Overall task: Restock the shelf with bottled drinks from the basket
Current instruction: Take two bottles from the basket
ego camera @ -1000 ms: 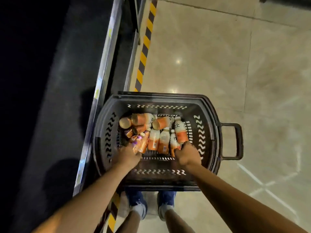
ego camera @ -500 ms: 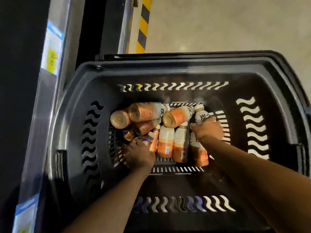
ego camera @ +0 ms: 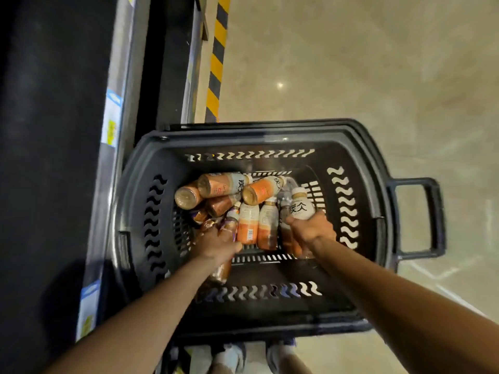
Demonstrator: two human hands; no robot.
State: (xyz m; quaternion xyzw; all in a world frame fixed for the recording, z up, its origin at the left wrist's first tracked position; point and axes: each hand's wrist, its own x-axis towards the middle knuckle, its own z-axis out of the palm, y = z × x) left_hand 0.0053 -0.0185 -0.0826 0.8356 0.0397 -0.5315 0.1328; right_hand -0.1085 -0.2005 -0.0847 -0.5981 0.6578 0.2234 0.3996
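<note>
A black plastic basket stands on the floor in front of me, holding several orange-and-white labelled drink bottles lying in a heap. My right hand grips one bottle by its body, its white cap end raised above the others. My left hand grips a brown bottle with a purple label at the heap's left side; its lower end sticks out below my hand. The shelf is the dark surface along the left.
The shelf's metal edge strip with price tags runs beside the basket's left wall. A yellow-and-black striped strip lies on the beige tiled floor beyond. The basket's handle sticks out to the right. My shoes are below the basket.
My right hand has closed on a bottle and raised its cap end out of the heap. My left hand has pulled a brown bottle toward me. The camera has pulled back from the basket.
</note>
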